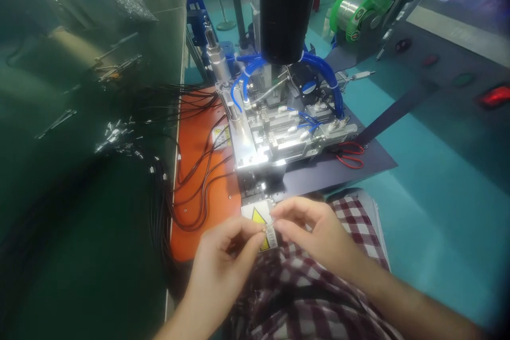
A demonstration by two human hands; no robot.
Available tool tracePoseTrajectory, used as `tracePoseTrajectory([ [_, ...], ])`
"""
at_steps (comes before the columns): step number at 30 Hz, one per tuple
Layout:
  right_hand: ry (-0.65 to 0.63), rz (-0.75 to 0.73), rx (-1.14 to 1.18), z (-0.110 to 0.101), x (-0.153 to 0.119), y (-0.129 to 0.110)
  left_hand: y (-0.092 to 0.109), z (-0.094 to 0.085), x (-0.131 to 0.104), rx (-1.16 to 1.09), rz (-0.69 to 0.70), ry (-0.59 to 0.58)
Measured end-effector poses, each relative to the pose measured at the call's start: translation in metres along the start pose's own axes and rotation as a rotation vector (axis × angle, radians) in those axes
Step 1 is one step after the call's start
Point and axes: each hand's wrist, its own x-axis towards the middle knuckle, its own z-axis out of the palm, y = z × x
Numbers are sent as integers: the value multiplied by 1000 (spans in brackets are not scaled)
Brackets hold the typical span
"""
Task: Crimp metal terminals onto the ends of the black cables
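small workpiece (pixel 264 229), pale and faintly yellowish where it shows, pinched between thumb and index finger of the left hand (pixel 221 257); the fingertips of the right hand (pixel 314 228) are just beside it, to the right. it is held off the surface, on the near side of the scene, before a yellow-arrow label (pixel 258 215). mostly hidden; exact shape and tilt unclear.

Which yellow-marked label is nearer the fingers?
The arrow label, partly hidden behind the fingers; the other label lies farther off, on the orange surface.
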Motion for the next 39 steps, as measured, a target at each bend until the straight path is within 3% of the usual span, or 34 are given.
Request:
tracePoseTrajectory([
  [7, -13, -44, -9, 1, -3, -1, -4, 5, -4, 46, 40, -31],
  [12, 41, -166, -88, 6, -1, -2, 5, 6, 0, -117, -147, -15],
  [18, 146, -159, -88, 10, 5, 2, 4, -2, 13, -335, -337, 43],
  [22, 190, -335, -181, 12, 9, 5, 4, -7, 21, -417, -399, 20],
  [27, 177, -513, -266, 15, 12, 10, 2, -8, 26, -460, -412, 4],
  [33, 202, -719, -541, 18, 9, 16, -3, -9, 28, -498, -392, -4],
  [39, 217, -752, -603, 22, 7, 19, -8, -8, 28, -539, -363, 0],
])
